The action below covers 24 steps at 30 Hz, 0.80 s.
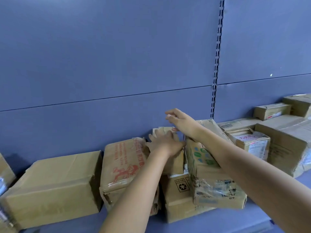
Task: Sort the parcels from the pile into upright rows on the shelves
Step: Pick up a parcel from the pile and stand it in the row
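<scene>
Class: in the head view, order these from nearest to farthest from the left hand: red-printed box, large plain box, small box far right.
1. Red-printed box, just left of the left hand.
2. Large plain box, further left.
3. Small box, far to the right.

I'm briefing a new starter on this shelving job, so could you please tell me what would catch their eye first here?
First, the left hand lies flat on a small box in the middle of the shelf, with the right hand hovering open just above it. Worn cardboard parcels line the shelf against a tall blue back panel.
</scene>
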Motion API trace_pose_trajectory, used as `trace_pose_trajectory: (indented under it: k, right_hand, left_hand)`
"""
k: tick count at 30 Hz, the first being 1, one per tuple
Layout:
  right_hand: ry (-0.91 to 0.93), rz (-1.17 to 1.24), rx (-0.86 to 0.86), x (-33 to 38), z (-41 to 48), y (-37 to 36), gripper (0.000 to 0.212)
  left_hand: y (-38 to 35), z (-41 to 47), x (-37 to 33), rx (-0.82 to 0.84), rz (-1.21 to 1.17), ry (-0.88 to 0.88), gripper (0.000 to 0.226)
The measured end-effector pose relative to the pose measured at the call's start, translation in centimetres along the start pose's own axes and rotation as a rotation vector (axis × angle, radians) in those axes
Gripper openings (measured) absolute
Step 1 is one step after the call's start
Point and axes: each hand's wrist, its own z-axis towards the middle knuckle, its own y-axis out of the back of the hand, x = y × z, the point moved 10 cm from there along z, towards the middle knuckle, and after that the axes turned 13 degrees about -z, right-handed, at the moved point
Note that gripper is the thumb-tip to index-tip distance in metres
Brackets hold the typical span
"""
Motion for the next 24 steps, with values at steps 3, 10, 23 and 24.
trace_pose_trajectory:
  k: [3, 10, 23, 24]
  right_hand:
    - [-0.026, 0.023, 0.003, -0.3, 0.4, -0.2, 0.036]
    - [-0.027, 0.126, -0.077, -0.4, 1.1, 0.9, 0.04]
    - [0.018, 0.736, 0.21, 0.9, 0.4, -0.9, 0.077]
    - [0.047, 0.723, 0.247, 1.4, 0.2, -1.3, 0.071]
  left_hand:
    - [0.3, -0.3, 0.6, 0.035, -0.009, 0.037, 0.082]
    - [2.2, 0.9, 3.3, -0.142, -0.553, 0.021, 0.09]
    - [9.4, -3.2, 6.2, -0.148, -1.461, -0.484, 0.068]
    - [9.3, -3.5, 6.0, -0.118, -1.438, -0.49, 0.068]
